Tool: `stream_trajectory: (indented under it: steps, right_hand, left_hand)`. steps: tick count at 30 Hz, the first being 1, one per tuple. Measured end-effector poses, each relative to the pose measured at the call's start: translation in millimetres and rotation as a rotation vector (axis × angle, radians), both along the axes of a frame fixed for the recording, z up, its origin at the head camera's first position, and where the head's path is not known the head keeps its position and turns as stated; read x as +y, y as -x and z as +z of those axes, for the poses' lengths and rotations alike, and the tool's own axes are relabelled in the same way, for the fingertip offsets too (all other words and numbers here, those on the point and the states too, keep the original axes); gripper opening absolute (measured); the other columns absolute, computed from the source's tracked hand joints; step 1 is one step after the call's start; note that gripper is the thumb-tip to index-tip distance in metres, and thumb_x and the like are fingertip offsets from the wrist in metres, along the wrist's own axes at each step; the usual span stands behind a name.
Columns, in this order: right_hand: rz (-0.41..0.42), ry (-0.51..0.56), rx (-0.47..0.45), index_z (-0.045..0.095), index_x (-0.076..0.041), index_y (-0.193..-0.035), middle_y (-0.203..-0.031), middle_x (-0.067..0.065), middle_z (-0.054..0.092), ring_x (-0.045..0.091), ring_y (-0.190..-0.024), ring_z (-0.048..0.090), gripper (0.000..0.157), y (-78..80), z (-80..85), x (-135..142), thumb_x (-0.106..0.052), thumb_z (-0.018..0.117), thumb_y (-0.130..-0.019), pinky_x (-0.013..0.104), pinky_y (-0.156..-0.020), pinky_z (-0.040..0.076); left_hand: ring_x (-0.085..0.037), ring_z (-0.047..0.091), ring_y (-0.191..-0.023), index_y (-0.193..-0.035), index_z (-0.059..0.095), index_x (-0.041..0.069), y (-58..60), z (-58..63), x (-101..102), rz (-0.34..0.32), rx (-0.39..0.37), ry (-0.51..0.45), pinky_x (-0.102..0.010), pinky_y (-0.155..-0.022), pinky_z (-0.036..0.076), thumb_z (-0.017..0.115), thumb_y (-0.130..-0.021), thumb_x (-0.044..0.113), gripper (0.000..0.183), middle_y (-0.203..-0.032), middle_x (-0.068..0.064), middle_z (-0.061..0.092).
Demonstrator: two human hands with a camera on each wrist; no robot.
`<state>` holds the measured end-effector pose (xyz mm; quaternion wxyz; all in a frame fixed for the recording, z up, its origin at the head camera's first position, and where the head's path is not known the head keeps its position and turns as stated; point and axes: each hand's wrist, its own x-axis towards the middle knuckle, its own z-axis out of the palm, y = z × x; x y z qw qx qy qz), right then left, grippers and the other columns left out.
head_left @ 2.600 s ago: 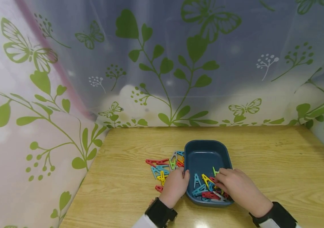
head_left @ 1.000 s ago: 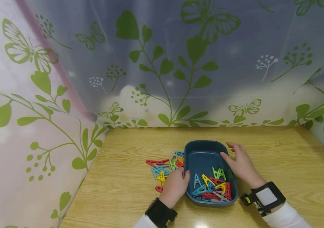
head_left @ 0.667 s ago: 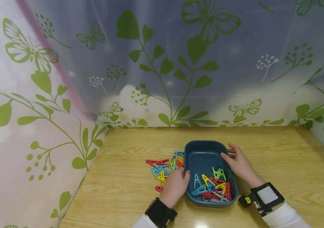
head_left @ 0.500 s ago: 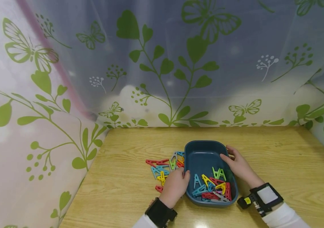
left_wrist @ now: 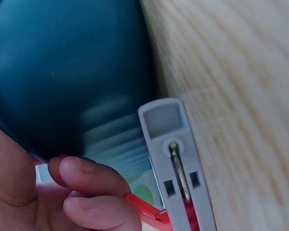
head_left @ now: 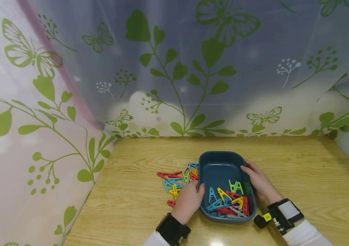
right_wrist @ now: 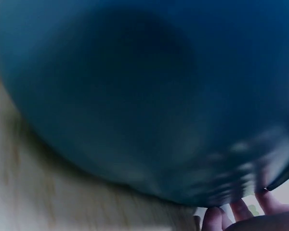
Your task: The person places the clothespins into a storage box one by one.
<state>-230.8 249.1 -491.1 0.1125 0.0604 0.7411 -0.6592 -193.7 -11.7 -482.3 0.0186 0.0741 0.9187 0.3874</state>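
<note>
A dark blue plastic tub (head_left: 220, 171) stands on the table, with several clothespins (head_left: 214, 205) in blue, red, yellow, grey and green lying in its near half. My left hand (head_left: 189, 198) grips the tub's left side, thumb at the rim. In the left wrist view its curled fingers (left_wrist: 94, 178) meet the outer wall, beside a grey clothespin (left_wrist: 171, 144) and a red clothespin (left_wrist: 147, 209). On the opposite side my right hand (head_left: 259, 181) holds the far right part of the rim, thumb on top. Its fingertips (right_wrist: 238, 209) press the outer wall in the right wrist view.
Left of the tub lies a loose pile of clothespins (head_left: 172, 181), partly covered by the left hand. The wooden table (head_left: 131, 205) ends at a patterned curtain (head_left: 174, 68) behind and on both sides.
My right hand has let go of a green clothespin in the tub, then gone to the tub's right side and closed on its rim. The left hand has stayed in place.
</note>
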Motion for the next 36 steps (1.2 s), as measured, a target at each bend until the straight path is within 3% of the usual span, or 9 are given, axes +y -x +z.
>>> stream_trajectory:
  steps: [3,8,17,25,36]
  right_hand:
    - [-0.018,0.054,-0.019,0.007,-0.012,-0.166,-0.169,0.022,0.021,0.018,-0.13,0.054,0.068,-0.7,-2.4,0,-0.037,0.038,-0.112,0.02,-0.092,0.051]
    - [-0.05,0.126,-0.031,0.009,-0.013,-0.166,-0.169,0.018,0.022,-0.003,-0.113,0.055,0.066,-3.3,-5.3,0,-0.037,0.038,-0.112,0.016,-0.092,0.049]
    - [-0.108,0.166,-0.066,0.009,-0.017,-0.167,-0.172,0.011,0.018,0.016,-0.14,0.041,0.069,-7.0,-7.1,-5,-0.043,0.04,-0.111,0.012,-0.091,0.046]
    - [-0.119,0.21,-0.062,0.01,-0.018,-0.167,-0.167,0.014,0.026,-0.004,-0.109,0.059,0.073,-10.4,-12.8,-5,-0.042,0.048,-0.109,0.017,-0.091,0.051]
    - [-0.143,0.188,-0.055,0.014,-0.019,-0.166,-0.167,0.014,0.028,-0.005,-0.106,0.06,0.068,-11.3,-14.1,-7,-0.041,0.044,-0.11,0.017,-0.09,0.051]
  left_hand:
    - [-0.013,0.041,-0.048,-0.071,0.05,0.014,-0.3,0.3,0,0.001,0.006,0.003,-0.025,-0.048,0.028,0.058,-0.105,0.026,0.037,-0.058,0.003,0.037]
    - [-0.013,0.042,-0.048,-0.071,0.051,0.014,-0.8,1.3,0,0.001,-0.002,0.0,-0.025,-0.048,0.028,0.058,-0.105,0.026,0.037,-0.058,0.003,0.037]
    - [-0.013,0.043,-0.048,-0.072,0.051,0.014,-0.9,1.6,0,-0.001,0.0,0.0,-0.025,-0.048,0.029,0.058,-0.105,0.027,0.037,-0.058,0.003,0.037]
    - [-0.012,0.042,-0.048,-0.072,0.052,0.013,-1.3,0.8,0,0.003,0.017,0.002,-0.024,-0.048,0.029,0.058,-0.105,0.026,0.036,-0.058,0.004,0.037]
    - [-0.012,0.041,-0.049,-0.072,0.051,0.013,-2.5,2.9,0,0.006,0.015,0.002,-0.024,-0.048,0.028,0.059,-0.105,0.026,0.036,-0.059,0.004,0.037]
